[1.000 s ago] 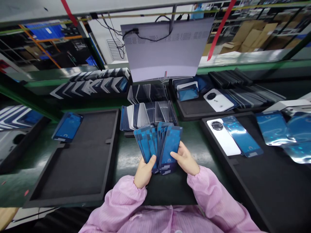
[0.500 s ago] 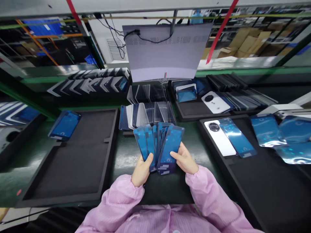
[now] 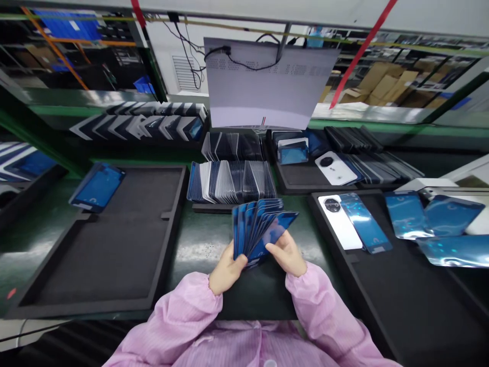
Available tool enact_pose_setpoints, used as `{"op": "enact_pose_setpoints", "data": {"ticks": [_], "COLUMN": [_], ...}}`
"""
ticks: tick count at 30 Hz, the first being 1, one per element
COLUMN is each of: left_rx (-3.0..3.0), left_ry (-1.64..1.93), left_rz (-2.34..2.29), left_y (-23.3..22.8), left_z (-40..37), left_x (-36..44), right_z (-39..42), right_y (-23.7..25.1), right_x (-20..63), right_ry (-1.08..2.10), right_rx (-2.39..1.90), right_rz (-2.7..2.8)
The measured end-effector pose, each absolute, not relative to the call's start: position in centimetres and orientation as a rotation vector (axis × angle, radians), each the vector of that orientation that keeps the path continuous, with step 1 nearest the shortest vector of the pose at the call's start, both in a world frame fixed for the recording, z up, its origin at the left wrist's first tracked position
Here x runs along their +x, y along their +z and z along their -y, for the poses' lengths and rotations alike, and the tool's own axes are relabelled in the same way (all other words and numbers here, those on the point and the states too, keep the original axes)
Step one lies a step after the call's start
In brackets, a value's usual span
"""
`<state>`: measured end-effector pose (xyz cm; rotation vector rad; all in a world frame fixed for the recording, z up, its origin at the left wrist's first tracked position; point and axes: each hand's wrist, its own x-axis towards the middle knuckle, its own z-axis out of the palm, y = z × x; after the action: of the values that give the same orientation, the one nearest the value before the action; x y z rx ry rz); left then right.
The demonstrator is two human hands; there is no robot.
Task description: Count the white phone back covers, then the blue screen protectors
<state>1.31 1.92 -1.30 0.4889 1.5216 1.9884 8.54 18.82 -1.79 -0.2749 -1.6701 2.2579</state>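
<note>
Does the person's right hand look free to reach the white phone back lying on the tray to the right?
Probably not right away: the right hand, with the left hand, holds a fan of blue panels. The white phone back lies uncovered, with nothing between it and that hand.

I see the fanned panels (image 3: 260, 227) between both hands, the rack (image 3: 231, 182) just behind, an open tray (image 3: 110, 244) left (one panel (image 3: 97, 187) on its corner), another tray (image 3: 401, 285) right.

A phone assembly line in a factory is shown: a green workbench (image 3: 202, 244) is covered with black trays (image 3: 114, 255), racks of phone panels (image 3: 229, 181) and white back covers (image 3: 338, 221). Cardboard boxes (image 3: 382, 84) are stacked on shelving behind.
</note>
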Motion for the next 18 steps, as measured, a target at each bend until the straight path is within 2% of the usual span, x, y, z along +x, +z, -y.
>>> {"op": "enact_pose_setpoints", "data": {"ticks": [4,8,10,14,18], "left_rx": [0.539,0.796,0.964,1.043,1.077], "left_ry": [1.977,1.938,1.900,1.866,1.782], "left_rz": [-1.625,-1.772,-1.833,-1.938,-1.877], "left_y": [-1.0,-1.7,-2.3,-3.4,-4.0], "left_z": [-2.2,-2.5,-2.7,-3.5,-4.2], "left_x": [2.0,2.2,2.2,2.4,2.3], "right_z": [-17.8,-18.0,-18.3,-18.0,-17.4], "right_y": [-2.5,-1.4,-0.8,-0.5,-0.9], "right_x": [8.8,9.1,9.3,9.6,9.1], "right_ry": [2.185,1.786,1.712,1.985,2.098], "right_rx": [-0.115,0.130,0.236,0.211,0.112], "right_rz": [1.903,2.099,2.163,2.090,2.015]}}
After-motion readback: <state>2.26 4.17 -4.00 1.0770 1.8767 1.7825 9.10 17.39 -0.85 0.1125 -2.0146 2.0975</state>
